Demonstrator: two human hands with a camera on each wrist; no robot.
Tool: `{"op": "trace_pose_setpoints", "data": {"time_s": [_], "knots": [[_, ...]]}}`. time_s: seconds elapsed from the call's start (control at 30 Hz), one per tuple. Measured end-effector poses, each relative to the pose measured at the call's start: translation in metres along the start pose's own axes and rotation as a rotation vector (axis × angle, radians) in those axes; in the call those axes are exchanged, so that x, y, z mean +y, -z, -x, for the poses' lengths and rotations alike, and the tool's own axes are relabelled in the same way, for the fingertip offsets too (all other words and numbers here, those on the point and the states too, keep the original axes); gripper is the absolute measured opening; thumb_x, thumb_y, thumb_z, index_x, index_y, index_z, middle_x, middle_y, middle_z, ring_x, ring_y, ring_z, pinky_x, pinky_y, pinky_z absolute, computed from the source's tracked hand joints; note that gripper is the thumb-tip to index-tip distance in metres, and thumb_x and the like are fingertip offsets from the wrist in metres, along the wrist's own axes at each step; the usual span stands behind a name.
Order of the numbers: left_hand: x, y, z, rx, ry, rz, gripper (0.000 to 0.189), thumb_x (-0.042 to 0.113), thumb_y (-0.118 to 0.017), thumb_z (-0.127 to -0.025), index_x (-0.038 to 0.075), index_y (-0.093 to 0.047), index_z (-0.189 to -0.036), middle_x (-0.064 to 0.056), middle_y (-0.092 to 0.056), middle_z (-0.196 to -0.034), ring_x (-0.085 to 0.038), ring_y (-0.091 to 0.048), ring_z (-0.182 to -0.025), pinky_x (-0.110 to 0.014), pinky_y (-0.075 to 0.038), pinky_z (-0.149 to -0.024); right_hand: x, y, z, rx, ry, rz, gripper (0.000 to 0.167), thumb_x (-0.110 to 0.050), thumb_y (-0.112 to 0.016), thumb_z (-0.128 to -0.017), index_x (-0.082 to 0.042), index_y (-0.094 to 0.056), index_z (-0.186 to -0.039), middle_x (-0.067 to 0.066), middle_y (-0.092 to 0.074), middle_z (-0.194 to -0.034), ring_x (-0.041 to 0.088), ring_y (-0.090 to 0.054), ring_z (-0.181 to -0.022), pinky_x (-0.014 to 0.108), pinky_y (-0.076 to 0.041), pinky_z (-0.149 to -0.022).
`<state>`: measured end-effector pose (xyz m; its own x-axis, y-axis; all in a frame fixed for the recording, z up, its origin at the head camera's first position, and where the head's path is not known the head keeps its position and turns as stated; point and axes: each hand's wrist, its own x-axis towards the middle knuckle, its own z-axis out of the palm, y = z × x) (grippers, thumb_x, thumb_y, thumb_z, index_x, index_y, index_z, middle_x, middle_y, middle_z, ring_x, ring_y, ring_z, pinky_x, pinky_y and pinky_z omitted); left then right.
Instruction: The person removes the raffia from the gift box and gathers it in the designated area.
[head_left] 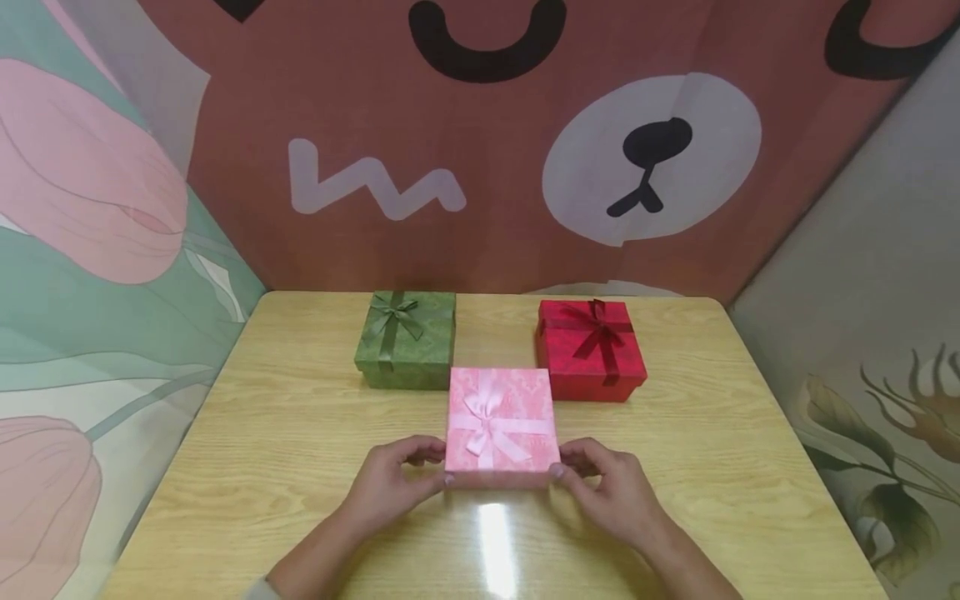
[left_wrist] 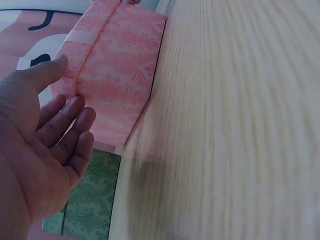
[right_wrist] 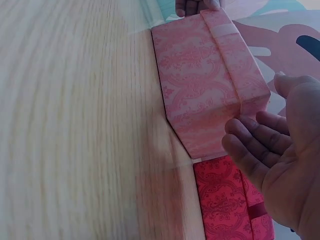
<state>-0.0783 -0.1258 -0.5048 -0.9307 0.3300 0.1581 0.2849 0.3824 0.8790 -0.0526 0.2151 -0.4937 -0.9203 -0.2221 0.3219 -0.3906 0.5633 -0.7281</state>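
A pink gift box (head_left: 501, 425) with a pale ribbon bow on its lid sits on the wooden table, lid on. My left hand (head_left: 393, 479) holds its left side near the front corner; in the left wrist view the thumb (left_wrist: 61, 65) touches the lid's edge and the fingers bend against the side. On the opposite side my right hand (head_left: 615, 492) holds the front right corner, its bent fingers (right_wrist: 240, 132) at the box's side wall in the right wrist view. The far side of the box is hidden.
Behind the pink box to the left stands a green gift box (head_left: 408, 342) with a green bow. A red gift box (head_left: 591, 350) with a dark red bow stands behind to the right. Printed cloth (head_left: 495, 250) hangs along the back edge of the wooden table (head_left: 285, 417).
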Motion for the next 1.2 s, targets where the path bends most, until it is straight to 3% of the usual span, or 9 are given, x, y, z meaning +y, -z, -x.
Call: {"op": "trace_pose_setpoints", "data": {"time_s": [0.23,0.43,0.53,0.63,0.77,0.9,1.2], "knots": [[-0.003,0.007,-0.010,-0.070,0.018,-0.002,0.064,0.036,-0.094,-0.076,0.021,-0.064,-0.131,0.013,-0.068,-0.120,-0.014,-0.066,-0.112,-0.039,-0.057,-0.095,0.009,0.005,-0.008,-0.028,0.023,-0.055,0.033,-0.018,-0.083,-0.091,-0.011,-0.069,-0.120,-0.008,-0.074,-0.103,0.012,-0.072,-0.089,0.036,-0.063,-0.076],[-0.006,0.011,-0.028,-0.140,-0.011,-0.030,0.112,0.037,-0.099,-0.068,0.016,-0.037,-0.159,0.002,-0.046,-0.154,-0.023,-0.047,-0.140,-0.044,-0.050,-0.108,0.019,0.008,-0.021,-0.133,-0.022,-0.015,0.085,-0.041,-0.089,-0.083,-0.014,-0.048,-0.152,0.000,-0.054,-0.147,0.028,-0.061,-0.123,0.051,-0.057,-0.098],[-0.007,0.012,-0.035,-0.186,-0.029,-0.041,0.128,0.038,-0.101,-0.065,0.019,-0.024,-0.166,0.001,-0.032,-0.165,-0.027,-0.037,-0.149,-0.044,-0.044,-0.114,0.022,0.008,-0.026,-0.187,-0.061,-0.035,0.108,-0.050,-0.092,-0.075,-0.017,-0.035,-0.161,0.001,-0.042,-0.159,0.036,-0.054,-0.133,0.057,-0.051,-0.105],[-0.007,0.011,-0.039,-0.228,-0.027,-0.055,0.140,0.037,-0.102,-0.061,0.021,-0.013,-0.168,0.003,-0.020,-0.171,-0.026,-0.029,-0.153,-0.043,-0.039,-0.118,0.023,0.007,-0.030,-0.225,-0.098,-0.046,0.121,-0.055,-0.094,-0.068,-0.022,-0.029,-0.165,-0.001,-0.035,-0.164,0.041,-0.050,-0.137,0.063,-0.047,-0.106],[-0.005,0.011,-0.042,-0.262,0.011,-0.108,0.150,0.037,-0.104,-0.058,0.024,-0.005,-0.169,0.004,-0.008,-0.174,-0.021,-0.020,-0.156,-0.044,-0.031,-0.122,0.022,0.007,-0.034,-0.258,-0.111,-0.044,0.132,-0.050,-0.099,-0.061,-0.028,-0.023,-0.166,0.001,-0.032,-0.167,0.044,-0.041,-0.145,0.069,-0.040,-0.109],[-0.005,0.011,-0.043,-0.280,0.033,-0.158,0.151,0.042,-0.103,-0.057,0.028,-0.002,-0.168,0.002,-0.005,-0.174,-0.022,-0.013,-0.157,-0.051,-0.023,-0.124,0.022,0.005,-0.037,-0.280,-0.100,-0.051,0.139,-0.044,-0.103,-0.058,-0.031,-0.018,-0.167,0.000,-0.029,-0.169,0.038,-0.029,-0.152,0.068,-0.032,-0.115],[-0.004,0.010,-0.043,-0.274,0.027,-0.186,0.149,0.045,-0.102,-0.057,0.031,-0.003,-0.168,0.008,-0.003,-0.174,-0.021,-0.011,-0.157,-0.051,-0.019,-0.124,0.021,0.003,-0.037,-0.296,-0.090,-0.018,0.138,-0.045,-0.100,-0.062,-0.029,-0.014,-0.168,-0.006,-0.020,-0.171,0.031,-0.026,-0.154,0.059,-0.030,-0.120]]}}
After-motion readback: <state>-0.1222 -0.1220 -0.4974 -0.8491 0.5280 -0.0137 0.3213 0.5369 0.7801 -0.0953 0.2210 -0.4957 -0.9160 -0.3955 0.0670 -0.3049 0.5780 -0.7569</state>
